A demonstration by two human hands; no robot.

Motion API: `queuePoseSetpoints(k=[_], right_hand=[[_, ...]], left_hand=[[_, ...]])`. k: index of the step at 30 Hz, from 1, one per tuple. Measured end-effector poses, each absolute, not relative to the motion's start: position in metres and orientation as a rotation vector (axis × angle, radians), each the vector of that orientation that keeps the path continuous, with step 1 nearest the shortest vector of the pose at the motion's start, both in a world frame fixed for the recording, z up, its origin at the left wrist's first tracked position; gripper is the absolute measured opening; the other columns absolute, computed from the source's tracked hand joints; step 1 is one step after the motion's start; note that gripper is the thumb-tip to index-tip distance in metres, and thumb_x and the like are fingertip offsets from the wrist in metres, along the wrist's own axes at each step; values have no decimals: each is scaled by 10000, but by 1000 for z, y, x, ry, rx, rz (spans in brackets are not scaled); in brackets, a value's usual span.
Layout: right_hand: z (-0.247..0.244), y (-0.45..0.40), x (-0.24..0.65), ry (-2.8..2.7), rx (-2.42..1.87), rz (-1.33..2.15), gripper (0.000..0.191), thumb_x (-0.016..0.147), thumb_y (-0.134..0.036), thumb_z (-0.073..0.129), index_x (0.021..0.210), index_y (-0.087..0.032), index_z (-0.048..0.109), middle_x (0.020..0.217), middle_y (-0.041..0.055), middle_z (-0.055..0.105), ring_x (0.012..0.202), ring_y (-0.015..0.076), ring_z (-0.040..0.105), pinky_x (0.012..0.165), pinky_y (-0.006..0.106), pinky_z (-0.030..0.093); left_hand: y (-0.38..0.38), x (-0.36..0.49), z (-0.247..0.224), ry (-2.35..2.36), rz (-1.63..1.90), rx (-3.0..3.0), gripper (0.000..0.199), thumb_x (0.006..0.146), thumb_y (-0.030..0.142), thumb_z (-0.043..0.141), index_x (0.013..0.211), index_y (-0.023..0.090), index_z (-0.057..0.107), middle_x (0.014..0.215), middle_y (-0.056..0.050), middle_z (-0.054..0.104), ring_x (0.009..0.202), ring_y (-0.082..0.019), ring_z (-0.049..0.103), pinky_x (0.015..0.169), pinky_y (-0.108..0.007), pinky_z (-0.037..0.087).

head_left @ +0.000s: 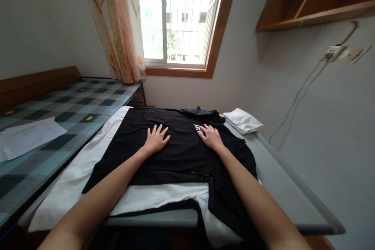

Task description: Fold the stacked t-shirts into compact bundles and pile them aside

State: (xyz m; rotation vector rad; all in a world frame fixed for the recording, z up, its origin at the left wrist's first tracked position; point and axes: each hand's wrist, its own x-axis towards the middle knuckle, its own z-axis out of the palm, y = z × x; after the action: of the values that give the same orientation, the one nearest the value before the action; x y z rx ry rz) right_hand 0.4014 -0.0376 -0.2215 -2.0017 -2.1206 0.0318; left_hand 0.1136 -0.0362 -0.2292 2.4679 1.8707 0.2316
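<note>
A black shirt point(178, 156) lies spread out sideways, its collar end to the right and one sleeve hanging toward me over the table's near edge. My left hand point(156, 139) rests flat on the middle of the shirt with its fingers spread. On the chest, my right hand point(212, 136) lies palm down, fingers apart, partly covering a white printed lettering point(198, 128). Under the black shirt is a white garment point(164, 195), which shows along the near side and at the left. Neither hand grips the cloth.
A grey table point(293, 187) carries the garments, with a folded white cloth point(243, 121) at its back right corner. To the left is a checked mattress point(67, 105) with paper sheets point(32, 136). A curtained window point(181, 19) is behind; a wooden shelf point(310, 15) hangs at right.
</note>
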Motion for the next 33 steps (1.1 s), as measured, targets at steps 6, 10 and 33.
queuePoseSetpoints(k=[6,10,33], right_hand=[[-214,-39,421,-1786,-2007,-86,407,966,-356,365,1147,-211,699,1179,98,673,1074,259,600,920,346,431],[-215,-36,432,-1699,-2020,8,437,961,-421,373,970,-200,750,1061,106,686,986,257,615,869,334,447],[-223,-30,433,-1407,-1841,39,411,841,-270,411,610,-204,745,1446,51,489,1061,271,559,1026,418,378]], left_hand=[[-36,113,-229,1873,225,2470,605,957,560,322,1496,291,379,1588,-97,291,1467,-361,199,1146,-608,165],[-36,113,-229,1871,217,2467,606,957,557,326,1499,290,373,1590,-97,285,1469,-362,193,1146,-610,159],[-36,113,-229,1862,210,2480,608,963,550,322,1501,271,373,1592,-105,279,1466,-369,194,1145,-614,163]])
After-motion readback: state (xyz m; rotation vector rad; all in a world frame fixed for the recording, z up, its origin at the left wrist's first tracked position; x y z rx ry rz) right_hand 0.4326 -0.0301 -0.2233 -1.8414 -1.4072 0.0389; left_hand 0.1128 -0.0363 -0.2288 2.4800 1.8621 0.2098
